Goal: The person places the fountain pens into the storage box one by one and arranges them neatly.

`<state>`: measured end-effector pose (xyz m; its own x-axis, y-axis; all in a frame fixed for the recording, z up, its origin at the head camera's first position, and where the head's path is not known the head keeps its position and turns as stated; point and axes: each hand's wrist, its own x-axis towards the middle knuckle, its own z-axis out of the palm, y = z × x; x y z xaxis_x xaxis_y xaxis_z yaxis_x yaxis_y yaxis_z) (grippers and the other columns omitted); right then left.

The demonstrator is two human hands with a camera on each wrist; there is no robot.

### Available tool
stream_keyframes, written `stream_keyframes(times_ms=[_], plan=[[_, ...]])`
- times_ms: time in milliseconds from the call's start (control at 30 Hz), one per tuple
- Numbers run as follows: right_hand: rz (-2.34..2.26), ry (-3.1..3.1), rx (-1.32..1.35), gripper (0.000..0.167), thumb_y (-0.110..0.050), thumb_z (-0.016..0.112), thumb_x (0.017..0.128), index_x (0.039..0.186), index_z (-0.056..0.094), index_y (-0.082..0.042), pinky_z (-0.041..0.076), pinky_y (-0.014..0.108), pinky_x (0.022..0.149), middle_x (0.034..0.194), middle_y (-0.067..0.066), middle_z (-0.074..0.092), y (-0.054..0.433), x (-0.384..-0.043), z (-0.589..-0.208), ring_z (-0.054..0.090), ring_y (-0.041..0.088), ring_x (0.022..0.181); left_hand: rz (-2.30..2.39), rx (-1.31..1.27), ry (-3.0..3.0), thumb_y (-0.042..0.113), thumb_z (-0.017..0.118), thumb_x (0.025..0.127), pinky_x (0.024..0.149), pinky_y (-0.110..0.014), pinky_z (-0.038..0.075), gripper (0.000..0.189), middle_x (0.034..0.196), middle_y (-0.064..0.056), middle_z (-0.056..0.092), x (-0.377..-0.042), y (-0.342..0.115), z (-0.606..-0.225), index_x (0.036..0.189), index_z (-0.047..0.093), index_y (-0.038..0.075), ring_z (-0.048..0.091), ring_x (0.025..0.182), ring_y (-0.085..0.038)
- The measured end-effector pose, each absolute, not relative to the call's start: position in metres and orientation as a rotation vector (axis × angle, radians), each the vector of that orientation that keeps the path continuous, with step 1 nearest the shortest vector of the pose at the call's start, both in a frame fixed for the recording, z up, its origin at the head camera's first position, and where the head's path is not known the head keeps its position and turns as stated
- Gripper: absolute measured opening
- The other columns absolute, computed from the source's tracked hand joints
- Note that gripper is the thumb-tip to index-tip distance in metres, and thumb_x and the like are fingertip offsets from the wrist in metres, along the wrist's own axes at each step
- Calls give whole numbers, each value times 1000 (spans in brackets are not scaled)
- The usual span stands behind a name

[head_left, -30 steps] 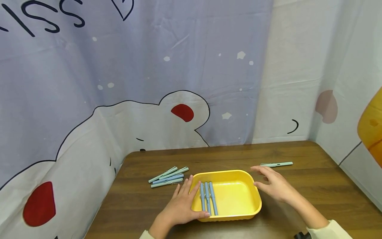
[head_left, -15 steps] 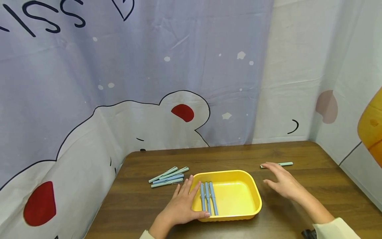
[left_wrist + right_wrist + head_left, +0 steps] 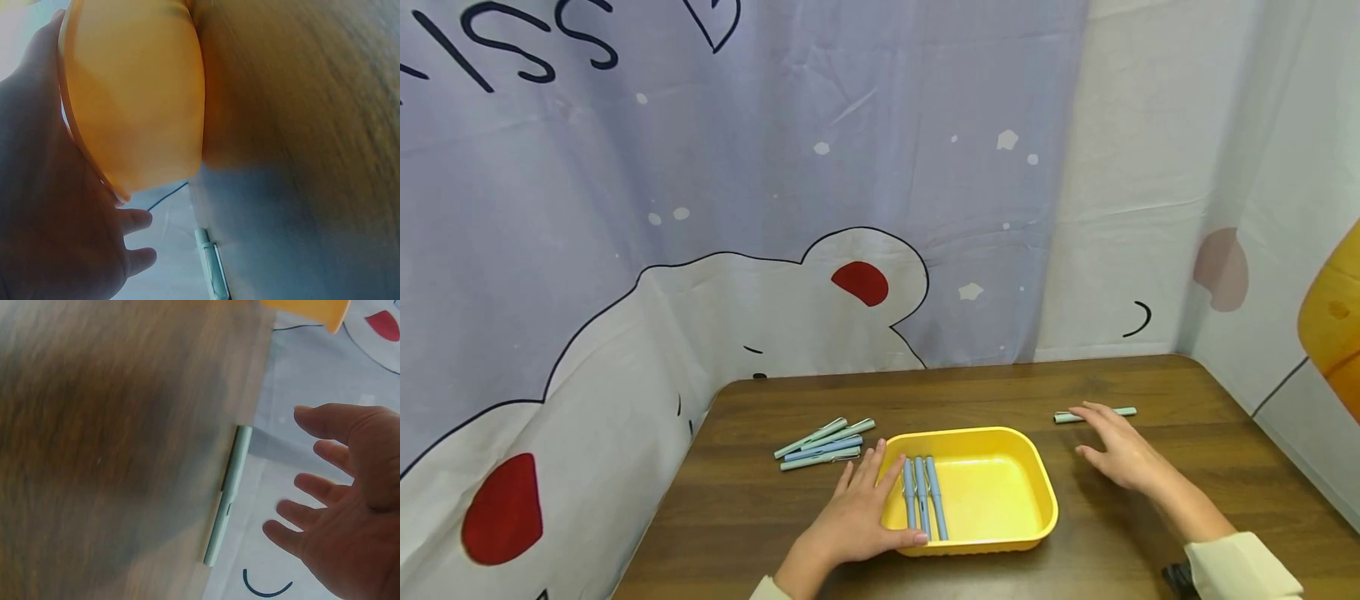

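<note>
My left hand (image 3: 856,517): unclenched, fingers spread, resting on the yellow tray's (image 3: 996,500) left side.
Blue pens (image 3: 921,496): three, side by side inside the tray's left end.
My right hand (image 3: 1122,450): fingers loose, grasping nothing.
Pen pile (image 3: 823,448): three green, one blue, beyond my left fingertips.
Lone green pen (image 3: 228,495): on the worktop (image 3: 985,400), right of the tray, near my right fingers.

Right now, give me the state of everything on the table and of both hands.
Tray: upright, partly filled
Blue pens: three, lying side by side in the tray
Pen pile: four, lying bunched on the table
Lone green pen: lying flat, not held
Left hand: spread, touching the tray
Right hand: spread, holding nothing
</note>
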<state>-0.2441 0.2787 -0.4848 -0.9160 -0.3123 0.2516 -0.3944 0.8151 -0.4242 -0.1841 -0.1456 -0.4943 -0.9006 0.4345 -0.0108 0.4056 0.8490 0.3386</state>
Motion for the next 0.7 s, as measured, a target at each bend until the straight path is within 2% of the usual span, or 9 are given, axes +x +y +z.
stream_keyframes(times_ms=[167, 700], plan=[[652, -2841, 521, 59, -8, 75, 88, 141, 50, 2, 29, 81, 99, 146, 36, 40, 285, -253, -491, 31, 61, 135, 513, 668, 2931, 83, 60, 79, 123, -60, 13, 111, 171, -11, 1, -184, -146, -494, 163, 24, 20, 14, 155, -37], [570, -2951, 484, 61, -10, 73, 89, 143, 49, 5, 27, 81, 99, 148, 40, 35, 301, -279, -504, 26, 65, 135, 510, 678, 2940, 82, 60, 79, 122, -60, 14, 110, 171, -13, 3, -184, -146, -494, 163, 25, 20, 15, 155, -37]])
